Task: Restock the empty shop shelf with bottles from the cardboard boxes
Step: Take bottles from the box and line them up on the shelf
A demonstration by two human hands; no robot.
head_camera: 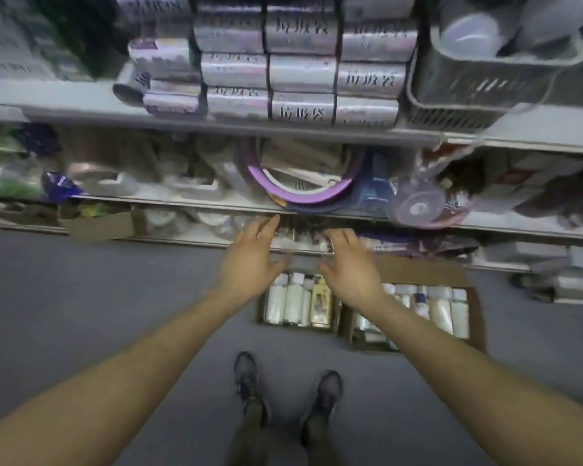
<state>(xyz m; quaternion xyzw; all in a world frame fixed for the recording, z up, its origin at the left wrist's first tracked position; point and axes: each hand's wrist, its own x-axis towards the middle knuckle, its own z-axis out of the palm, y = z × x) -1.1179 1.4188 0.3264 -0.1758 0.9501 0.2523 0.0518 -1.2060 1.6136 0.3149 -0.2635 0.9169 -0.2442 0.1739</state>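
Two hands [249, 260], two cardboard boxes [475, 317], two shoes [247, 375], perhaps ten bottles [293, 302].

White and cream bottles [297, 302]; brown cardboard boxes [451, 274]; grey floor [115, 290]; purple ring [303, 186].

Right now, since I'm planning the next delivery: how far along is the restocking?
Done: unclear; the low shelf ahead of the hands is too blurred to count anything on it. In hand: nothing; the left hand and right hand are open, reaching toward that shelf. Left: seemingly most of it; the left box and right box on the floor look packed with bottles.
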